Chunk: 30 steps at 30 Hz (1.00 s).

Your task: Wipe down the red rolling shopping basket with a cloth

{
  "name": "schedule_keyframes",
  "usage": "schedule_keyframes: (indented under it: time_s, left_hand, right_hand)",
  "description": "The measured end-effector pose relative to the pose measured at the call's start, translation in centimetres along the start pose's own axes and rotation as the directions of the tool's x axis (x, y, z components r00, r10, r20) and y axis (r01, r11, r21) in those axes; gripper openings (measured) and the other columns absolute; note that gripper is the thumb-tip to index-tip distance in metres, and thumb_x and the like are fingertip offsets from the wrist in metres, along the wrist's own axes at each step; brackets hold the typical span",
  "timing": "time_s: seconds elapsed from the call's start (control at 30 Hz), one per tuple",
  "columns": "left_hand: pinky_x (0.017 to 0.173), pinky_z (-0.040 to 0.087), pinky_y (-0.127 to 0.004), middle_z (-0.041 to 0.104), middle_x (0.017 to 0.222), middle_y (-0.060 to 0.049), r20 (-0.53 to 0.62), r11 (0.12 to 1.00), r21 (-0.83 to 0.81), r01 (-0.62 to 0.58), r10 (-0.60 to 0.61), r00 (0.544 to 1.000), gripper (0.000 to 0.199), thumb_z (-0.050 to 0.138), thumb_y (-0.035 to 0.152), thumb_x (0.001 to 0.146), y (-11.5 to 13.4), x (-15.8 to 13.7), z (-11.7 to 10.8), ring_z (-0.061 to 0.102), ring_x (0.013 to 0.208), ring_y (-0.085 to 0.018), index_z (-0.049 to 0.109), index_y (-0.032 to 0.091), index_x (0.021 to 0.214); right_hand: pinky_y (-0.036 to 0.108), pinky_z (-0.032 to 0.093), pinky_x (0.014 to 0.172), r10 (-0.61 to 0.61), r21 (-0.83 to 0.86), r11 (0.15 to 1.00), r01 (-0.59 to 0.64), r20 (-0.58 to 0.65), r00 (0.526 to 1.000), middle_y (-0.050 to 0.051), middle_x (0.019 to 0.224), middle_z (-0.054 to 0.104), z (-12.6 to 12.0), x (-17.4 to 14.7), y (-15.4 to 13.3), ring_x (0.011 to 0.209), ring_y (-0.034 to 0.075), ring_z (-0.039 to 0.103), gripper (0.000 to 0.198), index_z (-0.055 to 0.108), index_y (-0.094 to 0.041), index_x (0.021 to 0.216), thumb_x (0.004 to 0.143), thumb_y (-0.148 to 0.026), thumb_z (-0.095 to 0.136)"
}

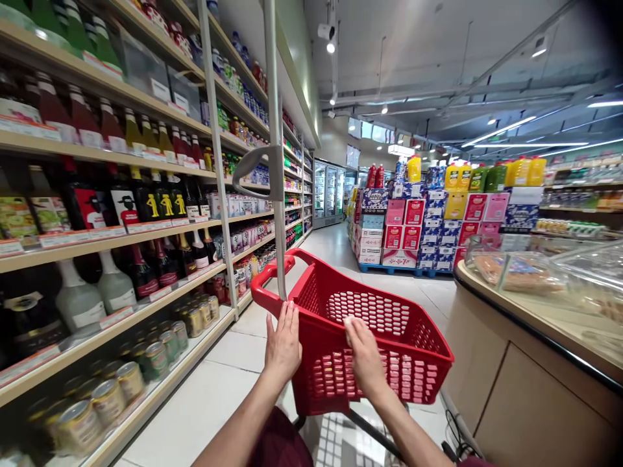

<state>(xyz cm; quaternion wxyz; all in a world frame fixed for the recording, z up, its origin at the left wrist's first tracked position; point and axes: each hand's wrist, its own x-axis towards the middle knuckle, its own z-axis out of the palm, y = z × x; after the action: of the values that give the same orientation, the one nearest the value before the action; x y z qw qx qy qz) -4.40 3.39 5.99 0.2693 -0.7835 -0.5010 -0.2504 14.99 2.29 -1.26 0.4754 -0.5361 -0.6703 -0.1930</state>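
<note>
The left hand (283, 344) was open, fingers straight and together, laid against the near side of a red perforated plastic shopping cart (321, 337) close to its handle end. The right hand (365, 357) was curled closed over the near rim. That one cart stood in the aisle, directly before the person. A single grey metal pole with a looped handle (274, 97) rose by its handle end. On the tiered beige shelving (121, 237) at left stood three black bottles with yellow-figure labels (165, 202) and two frosted white bottles (76, 295). Pale tiles (238, 347) covered the floor; a curved wooden-fronted counter (530, 389) flanked the right.
</note>
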Motion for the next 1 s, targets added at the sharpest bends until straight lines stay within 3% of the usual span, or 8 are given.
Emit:
schedule_keyframes:
  time_s: [0.1, 0.33, 0.4, 0.53, 0.7, 0.8, 0.93, 1.0]
  left_hand:
    - [0.105, 0.006, -0.05, 0.021, 0.141, -0.01, -0.003, 1.0, -0.009, -0.015, 0.015, 1.0, 0.067, 0.04, 0.013, 0.066, -0.7, -0.3, 0.0, 0.012, 0.131, -0.021, 0.026, 0.008, 0.132]
    - [0.105, 0.007, -0.05, 0.025, 0.14, -0.012, -0.04, 0.998, 0.034, 0.044, -0.043, 0.998, 0.064, 0.038, 0.011, 0.069, -2.7, -1.1, -0.5, 0.013, 0.131, -0.022, 0.027, 0.008, 0.132]
    - [0.105, 0.006, -0.05, 0.027, 0.139, -0.013, -0.041, 0.996, 0.041, 0.078, -0.076, 0.996, 0.063, 0.039, 0.014, 0.07, -3.6, -1.2, -0.8, 0.014, 0.131, -0.023, 0.027, 0.008, 0.131]
    - [0.106, 0.005, -0.049, 0.03, 0.138, -0.014, -0.053, 0.994, 0.034, 0.103, -0.101, 0.993, 0.064, 0.041, 0.017, 0.069, -4.7, -1.4, -1.1, 0.016, 0.13, -0.023, 0.028, 0.008, 0.131]
    - [0.105, 0.007, -0.05, 0.029, 0.138, -0.015, -0.065, 0.994, 0.026, 0.108, -0.106, 0.992, 0.066, 0.041, 0.011, 0.067, -5.4, -1.9, -0.8, 0.017, 0.13, -0.023, 0.026, 0.006, 0.131]
    - [0.104, 0.009, -0.051, 0.027, 0.138, -0.017, -0.071, 0.994, 0.027, 0.108, -0.106, 0.992, 0.067, 0.04, 0.009, 0.067, -5.8, -2.5, -0.6, 0.016, 0.13, -0.024, 0.023, 0.005, 0.132]
    - [0.105, 0.009, -0.05, 0.028, 0.138, -0.016, -0.063, 0.993, 0.015, 0.116, -0.115, 0.991, 0.066, 0.041, 0.011, 0.068, -5.7, -3.2, -0.2, 0.017, 0.13, -0.024, 0.023, 0.005, 0.131]
    - [0.105, 0.009, -0.05, 0.029, 0.138, -0.015, -0.056, 0.993, 0.014, 0.116, -0.115, 0.992, 0.067, 0.042, 0.013, 0.068, -5.5, -3.3, -0.1, 0.017, 0.13, -0.023, 0.023, 0.006, 0.132]
  right_hand:
    - [0.043, 0.029, 0.102, 0.064, -0.016, 0.998, -0.065, -0.047, 0.997, 0.006, 0.133, 0.04, 0.2, -0.2, 0.6, 0.126, 0.019, 0.027, 0.069, 0.036, -0.02, 0.13, 0.068, 0.007, 0.026]
    - [0.044, 0.031, 0.101, -0.148, 0.203, 0.968, 0.146, -0.006, 0.989, 0.01, 0.136, 0.034, 3.1, 4.0, -7.9, 0.129, 0.02, 0.02, 0.058, 0.035, -0.018, 0.13, 0.077, 0.002, 0.031]
    - [0.044, 0.03, 0.102, -0.166, 0.216, 0.963, 0.162, 0.0, 0.986, 0.008, 0.136, 0.034, 3.1, 4.3, -7.7, 0.129, 0.019, 0.021, 0.059, 0.031, -0.021, 0.132, 0.078, 0.002, 0.03]
    - [0.046, 0.031, 0.101, -0.077, 0.199, 0.976, 0.086, -0.057, 0.995, 0.008, 0.134, 0.037, 3.2, 5.0, -6.9, 0.127, 0.02, 0.025, 0.062, 0.027, -0.023, 0.133, 0.077, 0.004, 0.027]
    - [0.045, 0.032, 0.101, -0.27, 0.222, 0.934, 0.279, -0.071, 0.96, 0.011, 0.133, 0.039, 4.3, 7.4, -10.6, 0.129, 0.021, 0.02, 0.046, 0.037, -0.019, 0.129, 0.084, -0.006, 0.035]
    - [0.045, 0.032, 0.101, -0.363, 0.19, 0.912, 0.362, -0.032, 0.931, 0.009, 0.131, 0.042, 5.0, 5.2, -11.1, 0.128, 0.02, 0.021, 0.04, 0.043, -0.018, 0.124, 0.086, -0.008, 0.035]
    - [0.036, 0.043, 0.094, -0.519, 0.198, 0.844, 0.498, 0.072, 0.852, 0.007, 0.12, 0.054, 5.2, -0.5, -9.5, 0.122, 0.016, 0.035, 0.033, 0.051, -0.02, 0.117, 0.088, -0.013, 0.036]
    - [0.036, 0.043, 0.093, -0.522, 0.206, 0.842, 0.499, 0.075, 0.85, 0.008, 0.12, 0.053, 4.8, -1.1, -9.3, 0.123, 0.017, 0.033, 0.034, 0.049, -0.019, 0.118, 0.088, -0.013, 0.035]
